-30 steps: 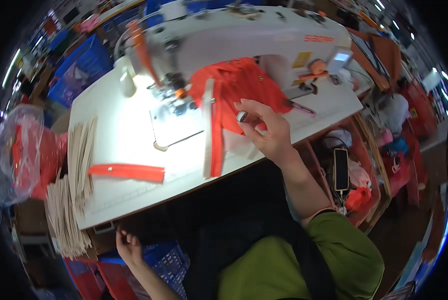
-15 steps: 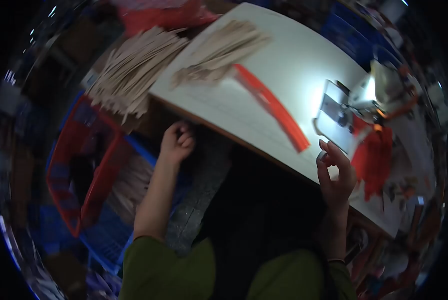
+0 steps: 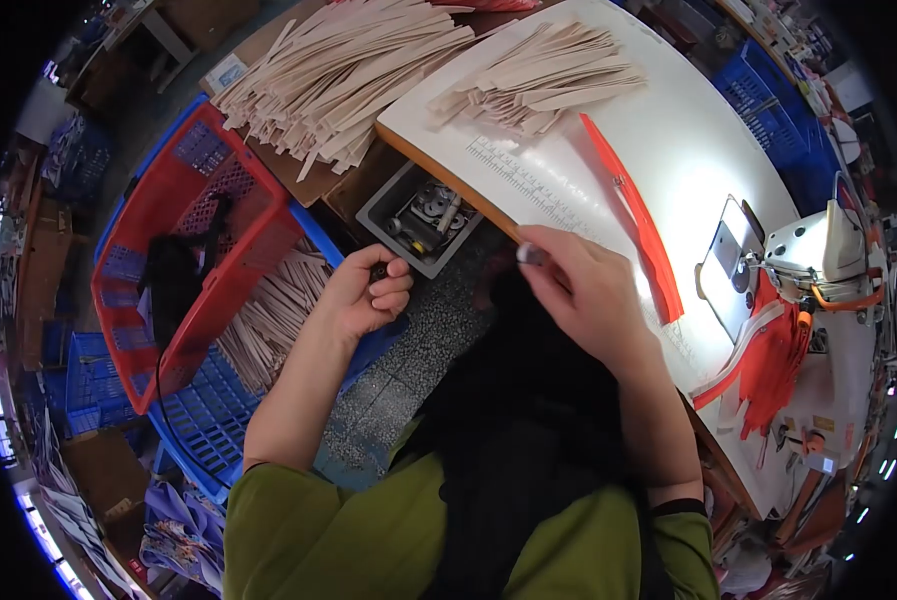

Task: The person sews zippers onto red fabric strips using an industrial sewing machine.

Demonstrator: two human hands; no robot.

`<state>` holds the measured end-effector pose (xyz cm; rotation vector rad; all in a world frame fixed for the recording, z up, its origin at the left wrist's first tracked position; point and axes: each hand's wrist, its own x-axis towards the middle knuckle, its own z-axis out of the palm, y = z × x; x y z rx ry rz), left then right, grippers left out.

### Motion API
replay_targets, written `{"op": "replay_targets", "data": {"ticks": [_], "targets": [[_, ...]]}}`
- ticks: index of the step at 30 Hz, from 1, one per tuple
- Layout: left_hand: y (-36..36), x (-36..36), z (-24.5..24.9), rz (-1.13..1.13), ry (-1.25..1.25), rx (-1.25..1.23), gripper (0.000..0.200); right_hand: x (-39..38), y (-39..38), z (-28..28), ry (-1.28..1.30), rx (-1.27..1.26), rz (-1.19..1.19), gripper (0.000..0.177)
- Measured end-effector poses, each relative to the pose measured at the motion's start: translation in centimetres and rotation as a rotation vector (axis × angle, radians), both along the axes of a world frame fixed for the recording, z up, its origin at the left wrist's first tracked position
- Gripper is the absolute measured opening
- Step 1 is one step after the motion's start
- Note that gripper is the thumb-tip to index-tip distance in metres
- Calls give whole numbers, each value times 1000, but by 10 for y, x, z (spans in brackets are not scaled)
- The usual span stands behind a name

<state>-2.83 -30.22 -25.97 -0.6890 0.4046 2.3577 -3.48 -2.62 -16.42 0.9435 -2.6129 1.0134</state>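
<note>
My left hand [image 3: 366,292] is closed beside an open grey tray [image 3: 370,214] under the table edge. Something small and dark shows between its thumb and fingers; I cannot make out what it is. In the tray lie metal parts [image 3: 434,205]. Near the table's front edge, my right hand [image 3: 593,300] pinches a small round silvery piece [image 3: 530,254], perhaps a bobbin. To the right of that hand, a long red strip with a zipper [image 3: 636,220] lies on the white table [image 3: 698,110].
A lit sewing machine [image 3: 813,250] stands at right, with red fabric pieces [image 3: 768,370] by it. Pale fabric strips [image 3: 343,75] are heaped at the back left, with a smaller bundle [image 3: 558,75] on the table. A red basket [image 3: 258,235] sits at left over a blue crate [image 3: 208,420].
My right hand has moved left, away from the sewing machine, to the table's front edge, still pinching the silvery piece. The view has shifted, and the grey tray now shows. My left hand remains closed.
</note>
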Motion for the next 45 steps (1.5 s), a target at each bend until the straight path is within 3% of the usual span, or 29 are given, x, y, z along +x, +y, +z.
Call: {"op": "replay_targets", "data": {"ticks": [7,11,14,22,30,35,38,39,45], "targets": [[-3,23,12,81,35,-116,17,-29,-58,-20,-48,-41,-9,27],[-3,32,16,55,150,-82,5,-32,-61,-22,39,-124,-39,26],[4,37,24,173,263,-338,16,-31,-51,-19,72,-115,-61,24],[19,16,16,168,405,-713,37,-26,-38,-12,103,-53,-83,15],[15,13,12,153,485,-741,40,-15,-13,-3,33,-84,-137,15],[25,27,18,252,476,-825,35,26,47,20,24,-154,-293,19],[20,44,22,445,412,-822,20,56,110,25,105,-155,-415,19],[21,49,25,469,432,-814,16,67,130,28,100,-266,-543,19],[62,47,41,129,644,-682,14,116,223,46,433,-579,-984,13]]}}
